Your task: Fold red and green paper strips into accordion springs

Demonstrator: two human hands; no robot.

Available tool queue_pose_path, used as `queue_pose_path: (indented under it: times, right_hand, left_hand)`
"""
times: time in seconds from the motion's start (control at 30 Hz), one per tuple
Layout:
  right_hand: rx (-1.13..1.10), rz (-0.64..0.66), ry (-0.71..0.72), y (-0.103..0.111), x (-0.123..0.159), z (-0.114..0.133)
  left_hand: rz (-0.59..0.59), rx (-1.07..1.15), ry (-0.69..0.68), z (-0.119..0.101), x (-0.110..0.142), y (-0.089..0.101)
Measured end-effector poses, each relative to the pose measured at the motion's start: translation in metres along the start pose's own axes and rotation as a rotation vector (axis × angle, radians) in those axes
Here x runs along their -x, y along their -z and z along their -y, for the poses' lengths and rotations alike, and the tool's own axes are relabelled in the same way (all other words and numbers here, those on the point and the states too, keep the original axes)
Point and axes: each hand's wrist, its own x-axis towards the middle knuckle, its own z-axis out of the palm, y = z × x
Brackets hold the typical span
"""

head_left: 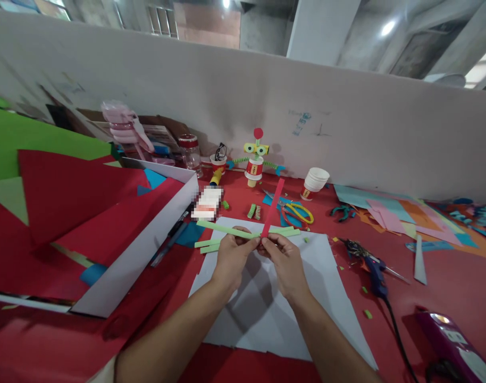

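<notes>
Both hands meet above a white sheet (267, 319). My left hand (235, 258) pinches a light green paper strip (217, 228) that points out to the left. Between the fingertips of my right hand (283, 260) is the lower end of a red paper strip (274, 207), which stands up and away from me. The two strips meet at a corner where the fingertips touch; how they join is hidden by the fingers. More green strips (207, 246) lie beneath and behind the hands on the sheet. Two small folded paper springs (253, 211) rest just beyond the sheet.
A paper-cup robot figure (254, 167) stands at the back, beside stacked cups (315, 181). Yellow-handled scissors (301, 211) lie beyond the hands. A glue gun (373, 268) with its cord and a purple power strip (452, 343) are on the right. A white box (143, 244) of coloured paper fills the left.
</notes>
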Motion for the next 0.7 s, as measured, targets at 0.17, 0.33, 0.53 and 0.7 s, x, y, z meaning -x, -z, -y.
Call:
queue_pose_path:
  times: [0.17, 0.33, 0.53, 0.7]
  right_hand:
    - [-0.001, -0.010, -0.018, 0.0004, -0.0003, -0.0003]
    - [-0.157, -0.052, -0.020, 0.0007, -0.0022, 0.0001]
    - [-0.279, -0.146, -0.052, 0.0007, -0.0052, 0.0045]
    - [-0.283, -0.138, -0.066, 0.0018, -0.0051, 0.0061]
  left_hand:
    - [-0.018, -0.039, -0.002, -0.0015, 0.0012, -0.0004]
    - [0.092, -0.135, -0.029, -0.0038, -0.0014, 0.0007]
    - [0.164, -0.312, -0.067, -0.0022, -0.0003, 0.0000]
    - [0.230, -0.361, -0.025, 0.0001, 0.0000, 0.0024]
